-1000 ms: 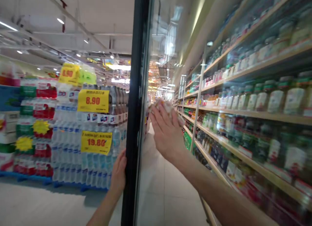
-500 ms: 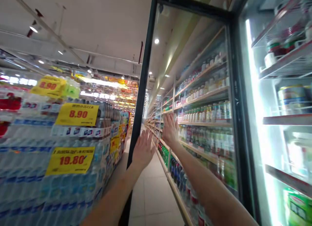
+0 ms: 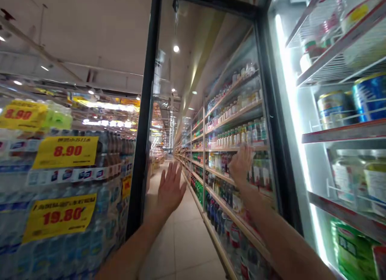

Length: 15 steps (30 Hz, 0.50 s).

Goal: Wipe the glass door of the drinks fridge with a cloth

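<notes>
A tall glass cooler door (image 3: 193, 91) with a black frame stands swung out in front of me. My left hand (image 3: 169, 188) lies flat against the inside of the glass near its outer edge, fingers spread, holding nothing. My right hand (image 3: 240, 164) presses on the same glass closer to the hinge side, fingers spread, with nothing visible in it. Both forearms reach up from the bottom of the view.
The lit cooler interior (image 3: 340, 131) at the right holds cans and jars on wire shelves. Stacked water bottle packs with yellow price signs (image 3: 64, 151) fill the left. Through the glass, long shelves of bottles (image 3: 232, 139) line a tiled aisle (image 3: 183, 235).
My left hand left the door's edge and now lies flat on the glass. My right hand slid right toward the hinge side. The door has swung wider, showing the cooler shelves.
</notes>
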Each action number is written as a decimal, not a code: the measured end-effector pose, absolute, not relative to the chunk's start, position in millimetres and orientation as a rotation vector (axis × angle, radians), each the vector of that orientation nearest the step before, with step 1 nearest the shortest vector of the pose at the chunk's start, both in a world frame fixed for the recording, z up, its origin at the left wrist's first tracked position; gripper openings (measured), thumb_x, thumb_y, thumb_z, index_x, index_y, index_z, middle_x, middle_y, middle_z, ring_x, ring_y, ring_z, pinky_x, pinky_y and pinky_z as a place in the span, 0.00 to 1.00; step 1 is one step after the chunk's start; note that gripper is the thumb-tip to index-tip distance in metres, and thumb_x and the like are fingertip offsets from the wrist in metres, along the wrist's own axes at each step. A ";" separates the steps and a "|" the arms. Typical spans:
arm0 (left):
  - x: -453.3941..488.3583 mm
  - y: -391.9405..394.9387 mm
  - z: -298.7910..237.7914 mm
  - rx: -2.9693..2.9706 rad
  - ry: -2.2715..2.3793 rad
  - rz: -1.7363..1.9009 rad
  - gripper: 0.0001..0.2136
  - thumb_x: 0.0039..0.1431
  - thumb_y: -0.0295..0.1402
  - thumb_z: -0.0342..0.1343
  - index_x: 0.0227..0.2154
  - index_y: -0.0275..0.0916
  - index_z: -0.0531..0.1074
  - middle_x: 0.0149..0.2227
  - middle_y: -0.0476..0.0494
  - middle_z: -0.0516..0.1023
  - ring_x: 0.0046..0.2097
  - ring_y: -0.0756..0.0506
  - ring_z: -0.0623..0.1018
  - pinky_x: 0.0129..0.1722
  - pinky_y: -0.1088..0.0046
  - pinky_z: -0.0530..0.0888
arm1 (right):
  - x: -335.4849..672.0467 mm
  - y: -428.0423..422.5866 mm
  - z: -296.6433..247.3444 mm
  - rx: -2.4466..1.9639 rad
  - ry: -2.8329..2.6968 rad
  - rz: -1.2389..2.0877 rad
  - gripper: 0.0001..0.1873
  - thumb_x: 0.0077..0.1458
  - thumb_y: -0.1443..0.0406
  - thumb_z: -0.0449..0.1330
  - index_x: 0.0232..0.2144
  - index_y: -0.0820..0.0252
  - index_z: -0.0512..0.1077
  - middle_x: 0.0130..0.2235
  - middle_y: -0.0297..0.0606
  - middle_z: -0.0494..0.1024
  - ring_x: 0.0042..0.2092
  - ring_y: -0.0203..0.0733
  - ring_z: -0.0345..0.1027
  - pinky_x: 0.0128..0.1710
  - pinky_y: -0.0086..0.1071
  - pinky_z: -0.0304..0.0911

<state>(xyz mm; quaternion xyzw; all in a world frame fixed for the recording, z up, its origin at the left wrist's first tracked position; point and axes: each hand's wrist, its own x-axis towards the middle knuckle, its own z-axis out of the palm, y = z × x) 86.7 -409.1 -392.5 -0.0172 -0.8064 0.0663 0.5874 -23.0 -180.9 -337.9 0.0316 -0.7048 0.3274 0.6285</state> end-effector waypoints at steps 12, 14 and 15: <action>69.8 -370.6 -392.3 -0.094 -1.630 0.199 0.24 0.61 0.36 0.45 0.58 0.33 0.59 0.62 0.32 0.56 0.65 0.37 0.53 0.62 0.49 0.46 | -57.2 -103.4 -366.5 -0.014 -1.469 0.832 0.31 0.59 0.63 0.38 0.61 0.73 0.51 0.61 0.60 0.56 0.65 0.57 0.41 0.58 0.57 0.47; 67.4 -364.0 -394.4 -0.149 -1.660 0.214 0.23 0.61 0.36 0.45 0.58 0.33 0.59 0.62 0.33 0.57 0.64 0.38 0.54 0.62 0.51 0.47 | -48.3 -125.2 -382.6 0.182 -1.523 0.687 0.28 0.59 0.62 0.41 0.61 0.63 0.55 0.61 0.48 0.59 0.65 0.48 0.42 0.61 0.49 0.48; 65.8 -360.4 -396.0 -0.194 -1.678 0.232 0.23 0.61 0.36 0.45 0.57 0.34 0.60 0.62 0.34 0.57 0.64 0.39 0.55 0.62 0.52 0.47 | -43.5 -138.2 -389.4 0.409 -1.556 0.517 0.28 0.59 0.64 0.42 0.61 0.61 0.55 0.61 0.46 0.59 0.66 0.47 0.42 0.61 0.48 0.47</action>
